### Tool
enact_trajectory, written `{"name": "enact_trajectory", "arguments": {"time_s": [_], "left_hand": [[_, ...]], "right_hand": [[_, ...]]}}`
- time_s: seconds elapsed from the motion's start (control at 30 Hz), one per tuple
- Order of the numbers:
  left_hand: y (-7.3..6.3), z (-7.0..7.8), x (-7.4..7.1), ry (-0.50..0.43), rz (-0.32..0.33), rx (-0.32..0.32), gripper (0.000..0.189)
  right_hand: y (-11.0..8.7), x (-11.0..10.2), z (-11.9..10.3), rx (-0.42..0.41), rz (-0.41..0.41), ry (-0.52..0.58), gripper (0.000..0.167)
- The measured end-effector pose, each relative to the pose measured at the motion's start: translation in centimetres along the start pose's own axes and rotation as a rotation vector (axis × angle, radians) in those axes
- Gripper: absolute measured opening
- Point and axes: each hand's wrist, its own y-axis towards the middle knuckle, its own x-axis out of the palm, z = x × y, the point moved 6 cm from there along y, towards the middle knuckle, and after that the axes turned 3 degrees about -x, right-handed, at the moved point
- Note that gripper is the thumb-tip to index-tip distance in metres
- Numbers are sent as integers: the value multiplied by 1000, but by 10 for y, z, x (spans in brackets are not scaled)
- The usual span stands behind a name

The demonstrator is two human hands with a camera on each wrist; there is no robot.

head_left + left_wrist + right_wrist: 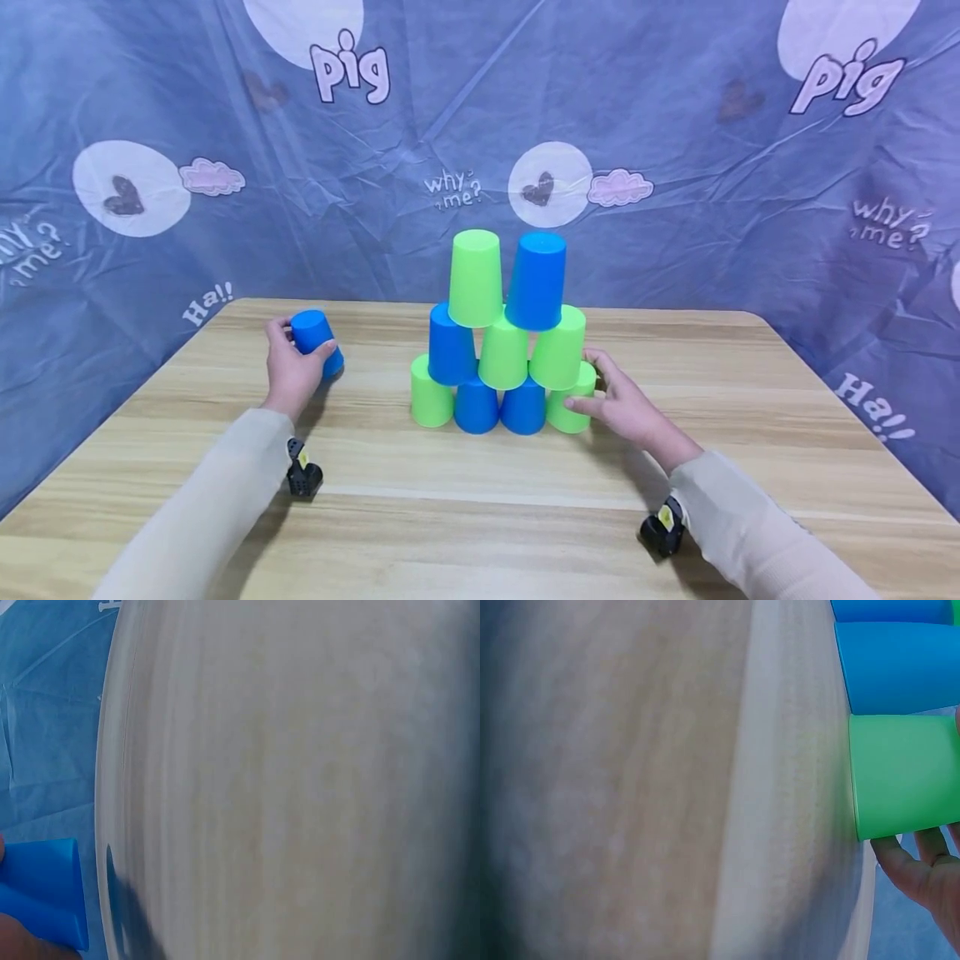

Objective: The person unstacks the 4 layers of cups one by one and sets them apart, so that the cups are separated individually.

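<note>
At the table's left side my left hand [295, 371] grips a blue cup [311, 333], mouth down and slightly tilted, thumb in front and fingers behind. The same blue cup [45, 889] shows at the lower left of the left wrist view, its rim above the tabletop. A pyramid of upside-down green and blue cups stands mid-table. Its upper tier is a green cup [476, 279] beside a blue cup [536, 282]. My right hand [622, 408] holds the bottom row's right-end green cup [904, 776], thumb in front and fingers along its outer side.
Three cups form the middle tier, with a green cup [504, 354] at its centre. Beneath them the bottom row includes two blue cups, one a blue cup [477, 407] left of centre. The wooden table [450, 517] ends at a printed blue cloth [405, 108] behind.
</note>
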Motion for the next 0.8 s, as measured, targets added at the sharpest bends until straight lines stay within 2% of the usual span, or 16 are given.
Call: {"name": "enact_trajectory", "arguments": {"time_s": [0.5,0.8], "left_hand": [[2,-7,5,-58,-12,-12,67],[3,-12,6,-55,-25,-43,68]], "right_hand": [[0,1,-1,-9,0,12,66],[-1,0,-1,-8,2,17,66]]}}
